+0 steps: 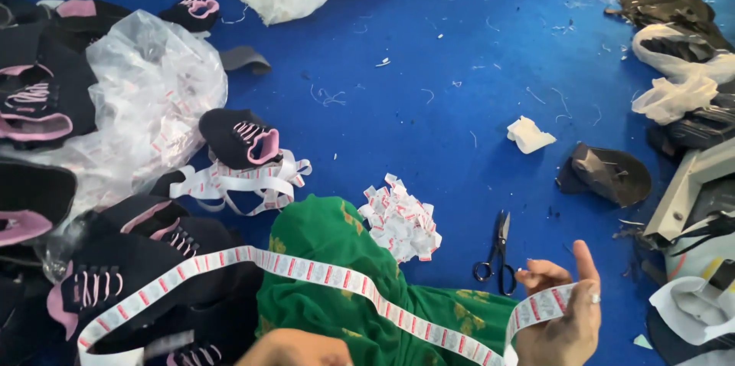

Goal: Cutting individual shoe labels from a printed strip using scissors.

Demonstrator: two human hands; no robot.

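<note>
while the right hand pinches one end of the long white label strip with red marks, the strip runs left across the green cloth to the black and pink shoe tops. the left hand barely shows at the bottom edge, so i cannot tell its grip. black scissors and a heap of cut labels lie close by on the fuzzy blue floor.

The right hand sits at five o'clock, fingers curled, thumb pointing to twelve. The left hand barely shows at six o'clock, its grip unreadable.
</note>
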